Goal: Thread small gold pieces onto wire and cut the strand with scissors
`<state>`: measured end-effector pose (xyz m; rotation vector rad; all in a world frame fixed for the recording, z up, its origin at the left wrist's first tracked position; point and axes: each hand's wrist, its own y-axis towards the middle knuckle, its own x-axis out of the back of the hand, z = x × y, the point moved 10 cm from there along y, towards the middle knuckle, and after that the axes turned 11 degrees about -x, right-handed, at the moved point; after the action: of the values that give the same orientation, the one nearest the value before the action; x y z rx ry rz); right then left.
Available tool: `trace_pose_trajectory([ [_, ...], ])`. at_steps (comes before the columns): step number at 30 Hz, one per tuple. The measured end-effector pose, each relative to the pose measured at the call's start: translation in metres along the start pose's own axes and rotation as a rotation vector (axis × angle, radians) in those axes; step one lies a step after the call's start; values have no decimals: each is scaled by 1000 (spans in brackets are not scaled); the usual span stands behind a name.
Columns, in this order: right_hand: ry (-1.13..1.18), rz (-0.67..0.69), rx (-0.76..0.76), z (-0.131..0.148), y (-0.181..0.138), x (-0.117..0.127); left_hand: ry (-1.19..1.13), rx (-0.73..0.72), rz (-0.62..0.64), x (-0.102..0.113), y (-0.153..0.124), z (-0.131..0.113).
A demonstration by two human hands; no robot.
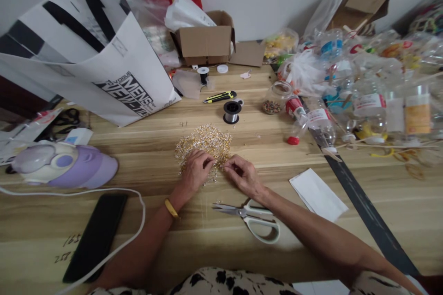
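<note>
A glittering gold beaded piece [204, 143] lies on the wooden table [242, 262] in front of me. My left hand [194, 170] rests on its near edge with the fingers curled and pinched on the beadwork. My right hand [242, 174] is beside it, fingers pinched at the piece's right edge, on beads or thread too fine to make out. A gold bangle sits on my left wrist. White-handled scissors [252, 219] lie just below my right wrist.
A wire spool [231, 111] and a yellow-black utility knife [219, 97] lie beyond the beadwork. A white shopping bag [90, 55], a purple device [62, 163] and a black phone [97, 235] are at left. Bottles and jars [346, 97] crowd the right; a cardboard box [206, 39] stands behind.
</note>
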<state>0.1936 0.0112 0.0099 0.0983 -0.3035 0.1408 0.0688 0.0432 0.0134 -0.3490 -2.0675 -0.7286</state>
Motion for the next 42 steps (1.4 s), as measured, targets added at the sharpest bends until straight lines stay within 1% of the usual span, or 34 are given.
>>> trace_pose_trajectory([
  [6, 5, 10, -4, 0, 0, -1, -105, 28, -70, 1, -3, 12],
  [14, -4, 12, 7, 1, 0, -1, -369, 194, -176, 9, -5, 20],
  [22, 21, 16, -10, -4, 1, -2, -684, 374, -209, 5, -8, 29],
  [27, 31, 23, -6, -4, 0, -2, -849, 404, -195, 0, -8, 26],
  [32, 27, 29, -33, -7, 0, -3, -877, 429, -172, -3, -8, 24],
  [37, 37, 32, -62, -11, 0, -3, -903, 423, -159, -2, -7, 18],
  [42, 73, 139, -68, -11, -1, -13, -901, 444, -158, -3, -8, 15],
])
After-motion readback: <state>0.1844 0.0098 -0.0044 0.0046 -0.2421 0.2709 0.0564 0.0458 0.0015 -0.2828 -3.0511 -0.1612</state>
